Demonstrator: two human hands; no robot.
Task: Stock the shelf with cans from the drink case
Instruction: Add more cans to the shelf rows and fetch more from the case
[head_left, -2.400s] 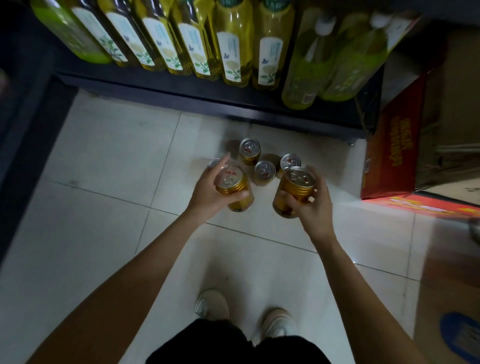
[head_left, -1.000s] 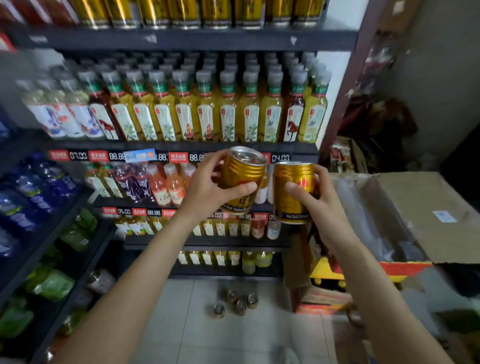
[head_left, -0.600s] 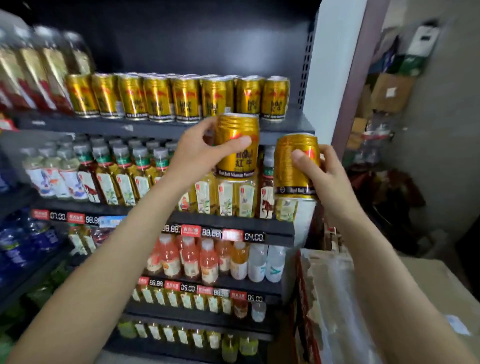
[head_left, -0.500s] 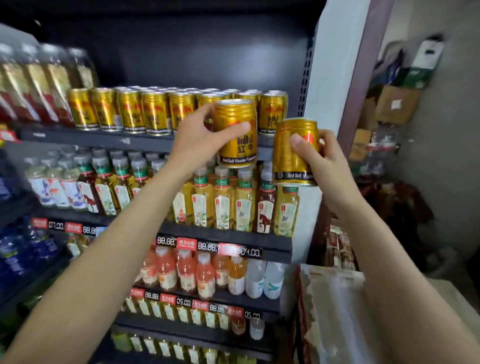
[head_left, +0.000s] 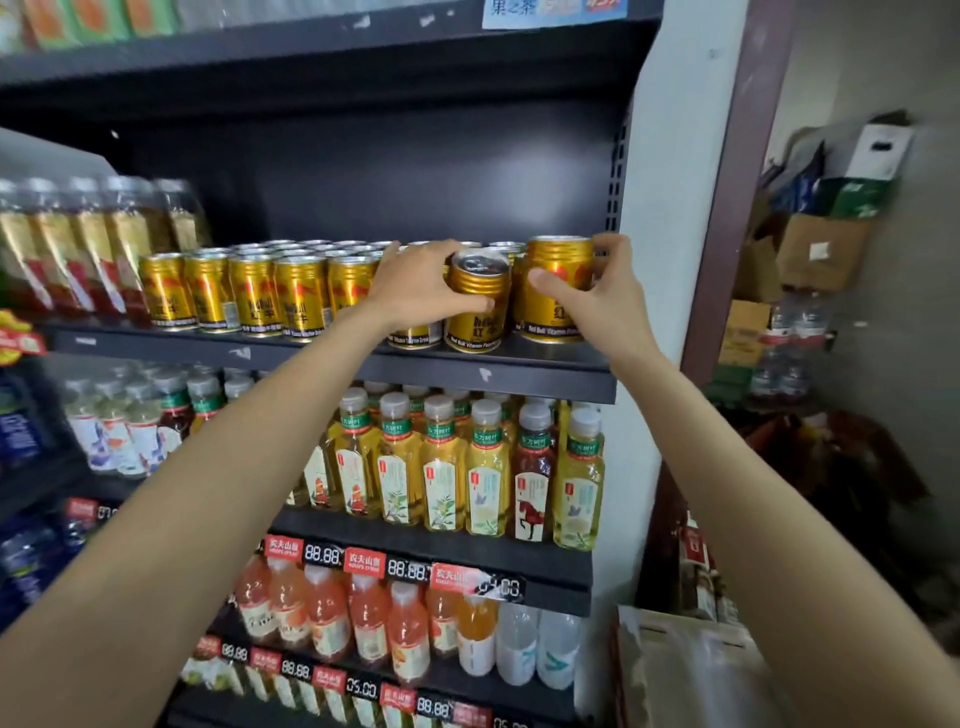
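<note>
Both gold cans lowered onto shelf (front edge), hands gripping them

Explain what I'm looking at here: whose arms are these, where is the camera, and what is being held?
There is no machine: a person wears a wide-angle camera on the head, so you see their own bare arms reaching forward. The left hand has its grip on a gold can, tilted, at the front edge of the dark shelf. The right hand holds a second gold can, upright beside it. More gold cans already stand in rows on that shelf. Tea bottles fill the shelf below.
</note>
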